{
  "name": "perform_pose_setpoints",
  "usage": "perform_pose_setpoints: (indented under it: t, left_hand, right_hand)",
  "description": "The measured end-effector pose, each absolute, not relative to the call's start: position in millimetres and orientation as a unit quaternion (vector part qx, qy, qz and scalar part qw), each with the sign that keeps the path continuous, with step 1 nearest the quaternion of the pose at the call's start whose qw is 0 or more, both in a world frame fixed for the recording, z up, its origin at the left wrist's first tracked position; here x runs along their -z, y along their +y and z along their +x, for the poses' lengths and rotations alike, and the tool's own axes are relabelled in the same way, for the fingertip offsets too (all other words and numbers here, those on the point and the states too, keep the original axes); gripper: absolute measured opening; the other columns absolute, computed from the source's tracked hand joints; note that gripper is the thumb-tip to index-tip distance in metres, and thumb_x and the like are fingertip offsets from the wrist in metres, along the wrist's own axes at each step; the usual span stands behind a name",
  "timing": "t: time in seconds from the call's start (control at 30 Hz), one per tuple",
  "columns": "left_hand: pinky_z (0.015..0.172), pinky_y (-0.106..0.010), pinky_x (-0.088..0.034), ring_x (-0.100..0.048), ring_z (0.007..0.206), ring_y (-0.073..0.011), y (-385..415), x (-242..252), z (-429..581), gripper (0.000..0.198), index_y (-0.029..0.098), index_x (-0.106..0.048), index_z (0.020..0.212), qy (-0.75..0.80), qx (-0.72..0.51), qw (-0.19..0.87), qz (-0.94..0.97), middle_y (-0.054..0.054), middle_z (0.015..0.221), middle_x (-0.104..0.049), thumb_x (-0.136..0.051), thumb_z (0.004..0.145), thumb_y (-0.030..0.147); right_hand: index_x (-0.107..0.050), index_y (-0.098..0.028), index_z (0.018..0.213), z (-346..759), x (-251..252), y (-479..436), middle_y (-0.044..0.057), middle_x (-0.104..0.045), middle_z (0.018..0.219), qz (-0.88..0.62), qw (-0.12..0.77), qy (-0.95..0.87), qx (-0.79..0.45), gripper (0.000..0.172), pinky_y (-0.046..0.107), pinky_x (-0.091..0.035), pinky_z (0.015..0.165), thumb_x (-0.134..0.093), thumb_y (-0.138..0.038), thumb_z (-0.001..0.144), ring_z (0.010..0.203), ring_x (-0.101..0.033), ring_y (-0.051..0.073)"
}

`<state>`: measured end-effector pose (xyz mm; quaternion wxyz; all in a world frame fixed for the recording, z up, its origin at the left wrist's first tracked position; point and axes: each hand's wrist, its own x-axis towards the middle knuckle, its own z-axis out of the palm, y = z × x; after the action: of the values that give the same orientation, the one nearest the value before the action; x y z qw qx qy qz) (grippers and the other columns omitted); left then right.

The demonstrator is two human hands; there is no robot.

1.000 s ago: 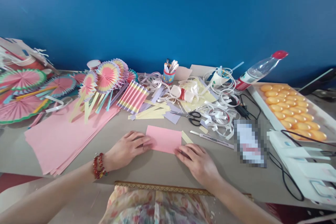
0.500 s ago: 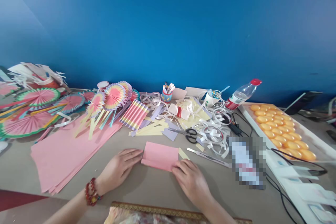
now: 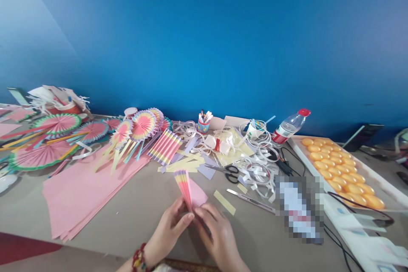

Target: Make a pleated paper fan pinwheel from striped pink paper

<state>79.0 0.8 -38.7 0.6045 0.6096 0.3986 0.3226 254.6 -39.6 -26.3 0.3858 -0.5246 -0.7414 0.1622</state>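
Below a plain blue wall [image 3: 204,29], a cluttered grey desk [image 3: 134,225] carries the work at its front edge. There the left hand [image 3: 168,233] and right hand [image 3: 219,240] both pinch the base of a pink pleated paper with striped edges [image 3: 186,187], held upright. Its pleating looks finished, though it is not spread like the round paper fans [image 3: 142,125] near the far edge. Flat pink sheets [image 3: 83,187] lie unfolded towards the left.

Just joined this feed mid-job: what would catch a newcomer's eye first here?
The folded pink paper stands out first, held up on edge between the left hand and right hand at the near edge of the table. Behind it to the left lie colourful pleated paper fans beside a stack of pink sheets. At the far right, rows of orange rounded pieces fill a white tray.
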Motion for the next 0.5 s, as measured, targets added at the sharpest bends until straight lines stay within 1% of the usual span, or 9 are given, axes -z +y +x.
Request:
perform_pose_setpoints:
  t: [0.1,0.17,0.27,0.33,0.37,0.43,0.5]
  left_hand:
    - [0.076,-0.03,-0.052,-0.063,0.08,-0.0197,7.7,36.0,83.7,0.03,0.02,-0.061,0.104,0.454,-0.329,0.496,0.663,-0.005,0.089,-0.069,-0.05,0.095,0.047]
    - [0.071,-0.029,-0.049,-0.061,0.074,-0.0185,12.7,30.2,81.8,0.027,0.019,-0.061,0.097,0.462,-0.314,0.43,0.71,-0.004,0.082,-0.067,-0.044,0.099,0.04]
    - [0.071,-0.033,-0.045,-0.058,0.076,-0.0208,20.8,16.2,76.4,0.024,0.019,-0.06,0.089,0.438,-0.287,0.264,0.81,-0.005,0.083,-0.065,-0.04,0.1,0.028]
    - [0.074,-0.036,-0.043,-0.057,0.081,-0.0228,26.6,4.3,74.2,0.02,0.019,-0.06,0.092,0.4,-0.256,0.169,0.864,-0.006,0.09,-0.065,-0.041,0.098,0.021]
    - [0.074,-0.037,-0.042,-0.056,0.083,-0.0233,29.4,-2.0,73.9,0.018,0.019,-0.06,0.096,0.384,-0.241,0.137,0.881,-0.006,0.091,-0.064,-0.042,0.097,0.019]
    - [0.074,-0.037,-0.042,-0.055,0.084,-0.0237,34.7,-14.0,74.9,0.017,0.018,-0.061,0.099,0.355,-0.212,0.082,0.906,-0.007,0.091,-0.063,-0.045,0.095,0.016]
    - [0.073,-0.037,-0.042,-0.054,0.083,-0.0236,39.9,-23.3,76.7,0.016,0.018,-0.062,0.098,0.339,-0.181,0.03,0.923,-0.007,0.089,-0.061,-0.047,0.094,0.014]
  right_hand:
    - [-0.062,-0.024,0.109,249.3,26.5,-40.8,0.007,-0.065,0.102,-0.51,0.342,-0.775,-0.152,0.021,0.031,-0.055,0.075,-0.052,-0.016,0.092,0.09,-0.064,0.021]
    - [-0.062,-0.023,0.111,252.1,24.4,-42.4,0.008,-0.065,0.103,-0.497,0.349,-0.783,-0.132,0.022,0.031,-0.055,0.075,-0.052,-0.016,0.092,0.09,-0.064,0.02]
    - [-0.061,-0.022,0.115,263.0,14.1,-43.7,0.008,-0.066,0.1,-0.491,0.409,-0.769,-0.029,0.026,0.033,-0.053,0.079,-0.055,-0.014,0.091,0.09,-0.064,0.021]
    - [-0.059,-0.022,0.121,270.9,1.8,-41.3,0.009,-0.066,0.106,-0.502,0.429,-0.748,0.07,0.032,0.037,-0.051,0.087,-0.061,-0.016,0.089,0.099,-0.063,0.024]
    - [-0.058,-0.022,0.125,274.0,-5.3,-38.8,0.01,-0.066,0.112,-0.509,0.418,-0.744,0.112,0.037,0.04,-0.049,0.092,-0.064,-0.018,0.088,0.107,-0.061,0.026]
    - [-0.056,-0.026,0.132,278.5,-18.6,-31.8,0.009,-0.063,0.125,-0.507,0.357,-0.768,0.159,0.043,0.044,-0.042,0.102,-0.062,-0.019,0.09,0.121,-0.053,0.028]
    - [-0.058,-0.028,0.131,281.4,-26.9,-24.0,0.006,-0.064,0.128,-0.507,0.324,-0.781,0.164,0.039,0.045,-0.034,0.108,-0.058,-0.019,0.093,0.123,-0.052,0.026]
